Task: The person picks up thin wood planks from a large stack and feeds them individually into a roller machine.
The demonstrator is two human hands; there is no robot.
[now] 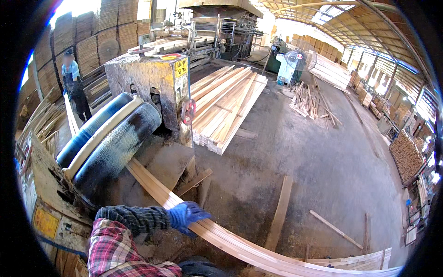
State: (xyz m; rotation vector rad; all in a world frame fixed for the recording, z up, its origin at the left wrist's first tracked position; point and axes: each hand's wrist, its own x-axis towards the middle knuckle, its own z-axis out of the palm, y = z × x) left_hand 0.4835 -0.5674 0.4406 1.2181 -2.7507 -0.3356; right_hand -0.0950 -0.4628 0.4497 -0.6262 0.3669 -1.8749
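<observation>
One left hand (187, 218) in a blue glove lies across the long pale boards (240, 242), at the near end of the roller machine. Its fingers (200, 213) are extended over the upper face of the boards; whether they close around the far edge cannot be told. The right hand is out of view, so the state of its fingers cannot be told. A dark striped sleeve cover (134, 219) and a red plaid sleeve (110, 247) cover the left arm.

The boards lie side by side, one end at the lower roller (117, 150), and run above the floor (332, 161) toward its near right corner. Just behind the lower roller sits a beige band (104, 134), with the blue upper roller (87, 131) beyond. A worn metal housing (140, 76) stands at the rollers' right end and bears a red handwheel (188, 111).

On the floor, right of the boards, lie a loose plank (280, 210) and a thin stick (336, 229). Farther out, a stack of planks (226, 111) rests beside the housing. Past the rollers, on the left, a co-worker (74, 83) stands near a pale strip (70, 115). Toward the floor's far edge are a scrap heap (307, 101), a light-blue machine (288, 67) and a large timber stack (330, 71).
</observation>
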